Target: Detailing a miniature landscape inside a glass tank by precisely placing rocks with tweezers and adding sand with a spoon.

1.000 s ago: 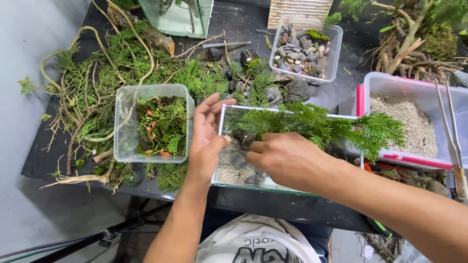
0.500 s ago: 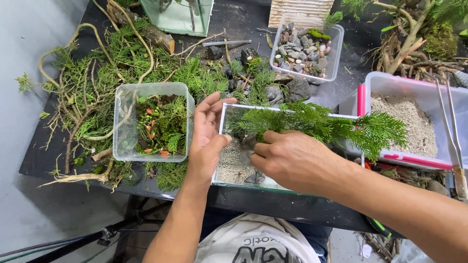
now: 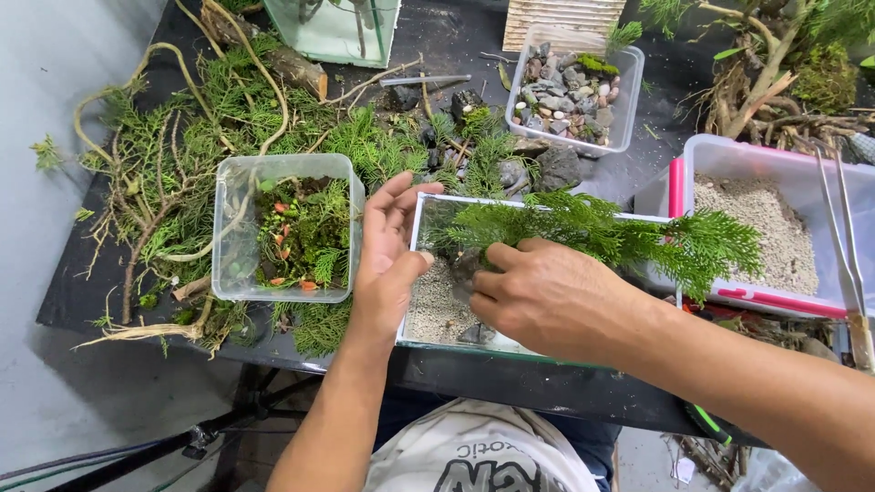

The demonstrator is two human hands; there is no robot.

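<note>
My left hand (image 3: 387,264) lies flat against the left wall of the small glass tank (image 3: 416,273) at frame centre, fingers spread and gripping nothing. My right hand (image 3: 547,296) reaches into the tank, fingers curled around a dark stone (image 3: 462,269) on the pale gravel (image 3: 433,310). A green conifer sprig (image 3: 638,239) arches over the tank toward the right.
</note>
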